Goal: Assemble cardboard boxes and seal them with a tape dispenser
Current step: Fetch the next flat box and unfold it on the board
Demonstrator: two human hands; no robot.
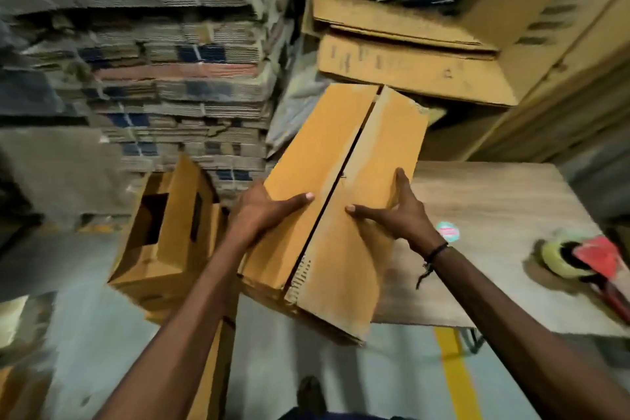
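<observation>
Matt brown corrugated cardboard box (341, 181), woodgrain matt table (494, 215), glossy clear tape roll (559, 256).

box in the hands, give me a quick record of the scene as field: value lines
held item: cardboard box, two top flaps closed, seam between them untaped
left hand: left hand grips the box's left side, thumb on the left flap
right hand: right hand holds the right side, thumb on the right flap
box position: tilted, over the near left edge of the table
tape dispenser: tape dispenser lies on the table's right part, untouched
other box: open box stands left of the held one
background: stacks of flattened cardboard
</observation>
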